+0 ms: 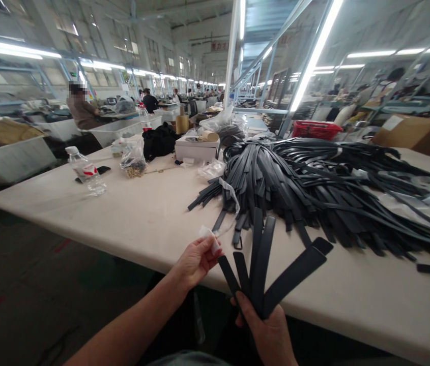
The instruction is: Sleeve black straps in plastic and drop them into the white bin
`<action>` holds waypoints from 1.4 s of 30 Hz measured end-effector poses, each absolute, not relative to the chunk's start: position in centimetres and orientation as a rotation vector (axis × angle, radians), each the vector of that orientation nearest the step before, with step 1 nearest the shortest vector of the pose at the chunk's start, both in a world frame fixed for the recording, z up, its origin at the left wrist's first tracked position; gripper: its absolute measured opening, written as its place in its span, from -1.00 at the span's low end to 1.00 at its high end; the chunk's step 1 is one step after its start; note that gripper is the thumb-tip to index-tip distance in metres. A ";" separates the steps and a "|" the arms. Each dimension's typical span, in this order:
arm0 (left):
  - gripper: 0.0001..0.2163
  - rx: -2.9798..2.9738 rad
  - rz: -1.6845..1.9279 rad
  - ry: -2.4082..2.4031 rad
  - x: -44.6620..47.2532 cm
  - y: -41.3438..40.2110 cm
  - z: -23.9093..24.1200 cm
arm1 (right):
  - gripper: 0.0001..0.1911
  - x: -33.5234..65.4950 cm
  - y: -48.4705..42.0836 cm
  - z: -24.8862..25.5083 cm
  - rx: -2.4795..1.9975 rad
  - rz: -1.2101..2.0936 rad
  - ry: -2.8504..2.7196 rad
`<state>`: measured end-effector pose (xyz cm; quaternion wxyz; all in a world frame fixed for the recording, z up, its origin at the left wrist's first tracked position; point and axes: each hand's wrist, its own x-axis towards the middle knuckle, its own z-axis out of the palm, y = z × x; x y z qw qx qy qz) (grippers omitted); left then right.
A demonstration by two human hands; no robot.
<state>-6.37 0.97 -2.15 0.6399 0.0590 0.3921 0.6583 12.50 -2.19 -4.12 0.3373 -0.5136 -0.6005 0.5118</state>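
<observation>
My right hand grips a fan of several black leather straps that spread upward over the near edge of the table. Just left of them, my left hand pinches a small piece of clear plastic wrap between thumb and fingers. A large heap of black straps lies on the table beyond both hands, some bound with white bands.
On the table's far left lie a water bottle, a clear bag of small parts, a black bundle and a white box. A red basket and cardboard box stand behind. A seated person works at the back left.
</observation>
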 end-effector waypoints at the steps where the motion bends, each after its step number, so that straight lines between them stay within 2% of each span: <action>1: -0.88 0.134 1.511 0.895 -6.4 1.0 -2.3 | -0.53 12.4 -2.2 -4.0 -1.340 1.329 -1.558; 15: -0.63 0.207 1.572 0.874 -5.3 0.9 -2.6 | -0.57 12.1 -1.3 -4.9 -1.315 1.201 -1.607; 30: -0.60 0.136 1.624 0.885 -5.2 0.9 -3.1 | -0.55 12.4 -1.2 -4.9 -1.364 1.185 -1.598; 42: -0.71 0.350 1.551 0.890 -2.7 -0.9 -3.5 | -0.56 11.5 -0.4 -3.7 -1.327 1.298 -1.587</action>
